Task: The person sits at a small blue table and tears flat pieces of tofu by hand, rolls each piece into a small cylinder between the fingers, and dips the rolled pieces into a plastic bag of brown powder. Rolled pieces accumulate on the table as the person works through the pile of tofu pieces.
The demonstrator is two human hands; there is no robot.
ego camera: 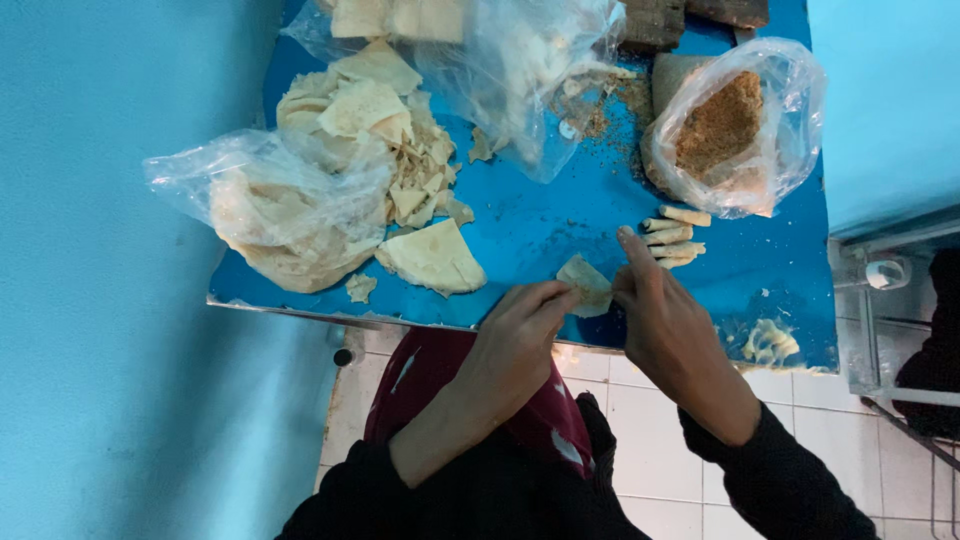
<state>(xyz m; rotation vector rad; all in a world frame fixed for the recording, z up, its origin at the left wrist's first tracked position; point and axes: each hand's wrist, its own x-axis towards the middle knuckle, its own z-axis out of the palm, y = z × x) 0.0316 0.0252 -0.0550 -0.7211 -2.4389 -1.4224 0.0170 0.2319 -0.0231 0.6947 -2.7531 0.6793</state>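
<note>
- The left hand (pixel 515 345) and the right hand (pixel 665 325) both pinch one small piece of dough (pixel 586 284). The left fingertips (pixel 560 297) are closed on its near left edge. The right fingers are closed on its right edge, with one finger standing straight up.
- The dough sits right between the two hands, low over the front edge of the blue table (pixel 540 225).
- It looks like a folded wedge. Its long side runs from near the left fingers up and away, and its tip points away from the person.
- To fold it well, I think both hands should hold softly and keep the edges lined up, so the thin dough does not tear.
- Just past the right fingers lie the finished rolls (pixel 676 236), side by side.
- Farther out sits a bag of brown crumbs (pixel 725 125).
- Away from the left fingers are the flat dough sheets (pixel 432 256) and a clear bag of more sheets (pixel 270 205).
</note>
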